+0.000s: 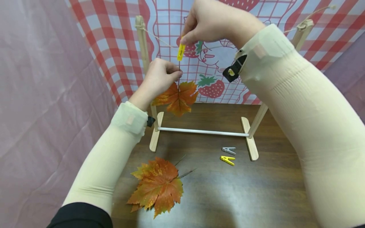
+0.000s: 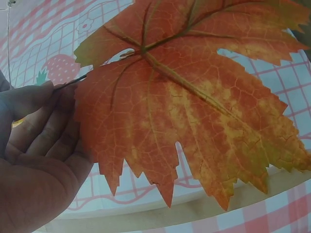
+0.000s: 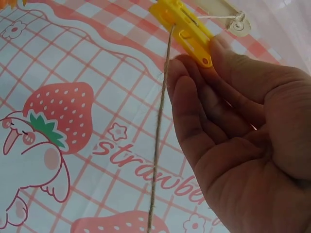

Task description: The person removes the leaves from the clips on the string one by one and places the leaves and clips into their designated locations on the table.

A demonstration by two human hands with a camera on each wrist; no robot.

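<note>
My left hand (image 1: pixel 163 74) pinches the thin stem of an orange maple leaf (image 1: pixel 179 98), which hangs below the fingers. In the left wrist view the leaf (image 2: pixel 184 102) spreads wide, its stem between thumb and fingers. Above it my right hand (image 1: pixel 208 22) pinches the end of a yellow clothespin (image 1: pixel 181 52), whose tip points down at the stem. The right wrist view has the clothespin (image 3: pixel 182 31) on the twine (image 3: pixel 160 126), held by thumb and fingertips. Whether its tip has hold of the stem I cannot tell.
A wooden frame with a left post (image 1: pixel 142 41), a right post (image 1: pixel 258 120) and a white crossbar (image 1: pixel 202 131) stands on the brown table (image 1: pixel 211 193). More maple leaves (image 1: pixel 158 186) lie in front. A grey clothespin (image 1: pixel 229 150) and another yellow clothespin (image 1: pixel 227 160) lie near the right foot.
</note>
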